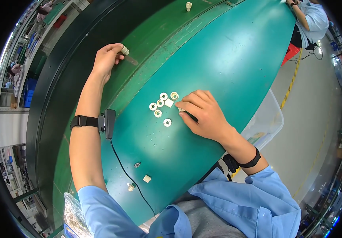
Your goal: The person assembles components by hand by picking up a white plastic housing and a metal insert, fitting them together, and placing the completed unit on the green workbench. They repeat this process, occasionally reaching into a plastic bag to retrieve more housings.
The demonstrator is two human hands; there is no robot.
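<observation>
My left hand (pixel 106 59) reaches out over the dark green belt and grips a small cream plastic part (pixel 125 50) at its fingertips. My right hand (pixel 202 113) rests on the teal table top (pixel 226 59), its fingertips pinching a small white piece (pixel 181 109) at the edge of a cluster. That cluster holds several small white round plastic parts (pixel 162 105), one square among them. A black strap with a small device (pixel 109 123) sits on my left forearm, its cable trailing toward me.
Another cream part (pixel 188 6) stands on the belt far ahead. Small loose pieces (pixel 146 179) lie near the table's front edge beside a clear bag (pixel 73 216). A clear plastic bin (pixel 264 119) sits to my right. Another person's arm (pixel 304 18) is at the far right.
</observation>
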